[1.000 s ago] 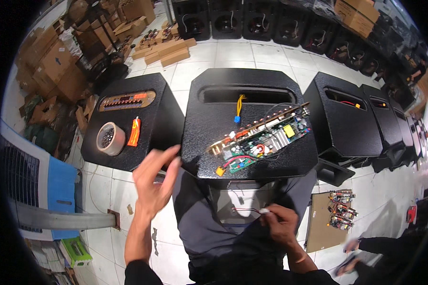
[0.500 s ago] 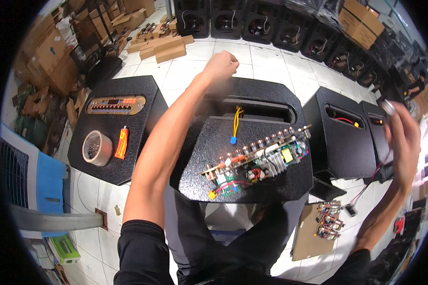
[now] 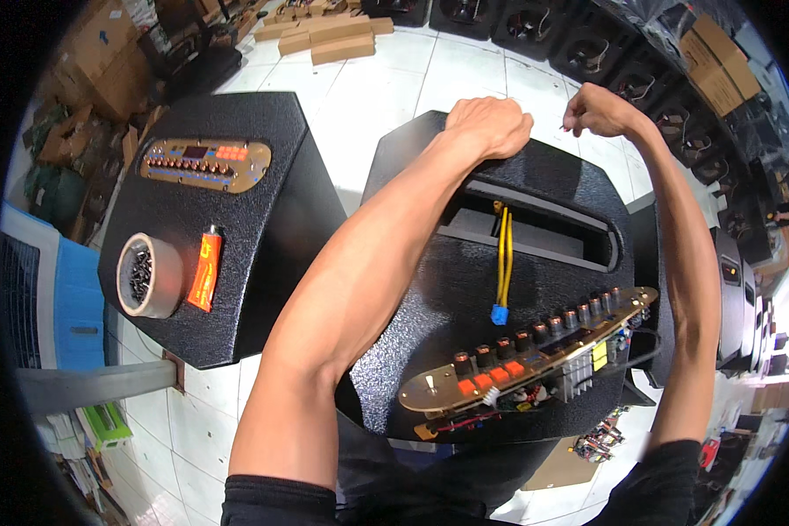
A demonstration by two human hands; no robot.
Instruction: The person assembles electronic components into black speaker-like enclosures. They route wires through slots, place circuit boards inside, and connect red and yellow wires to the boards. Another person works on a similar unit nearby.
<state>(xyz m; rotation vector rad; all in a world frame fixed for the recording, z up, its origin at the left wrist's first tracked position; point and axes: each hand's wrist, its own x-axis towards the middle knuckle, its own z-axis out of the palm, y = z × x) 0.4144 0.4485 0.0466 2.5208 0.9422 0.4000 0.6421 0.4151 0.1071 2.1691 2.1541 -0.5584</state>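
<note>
A black speaker cabinet (image 3: pixel 394 351) stands in front of me, with a long rounded slot in its top. Yellow wires (image 3: pixel 504 263) with a blue connector come out of that slot. On the near part lies an amplifier panel (image 3: pixel 535 342), its knobs and orange buttons showing and its circuit boards underneath. My left hand (image 3: pixel 491 127) is curled closed over the cabinet's far edge; whatever lies in its fingers is hidden. Off to its right, my right hand (image 3: pixel 600 112) hovers with fingertips pinched, a tiny dark tip at them too small to name.
At left, another cabinet (image 3: pixel 272 210) carries a fitted knob panel (image 3: pixel 206 164), a tape roll (image 3: pixel 151 276) holding screws and an orange tube (image 3: pixel 205 269). More cabinets line the back and right. Boxes (image 3: pixel 342 39) lie on the floor behind; circuit boards (image 3: pixel 598 438) sit low at right.
My right hand has swung from the far right to near my left hand; the cable seen with it is out of sight. The panel now shows its knob face more. The view has shifted.
</note>
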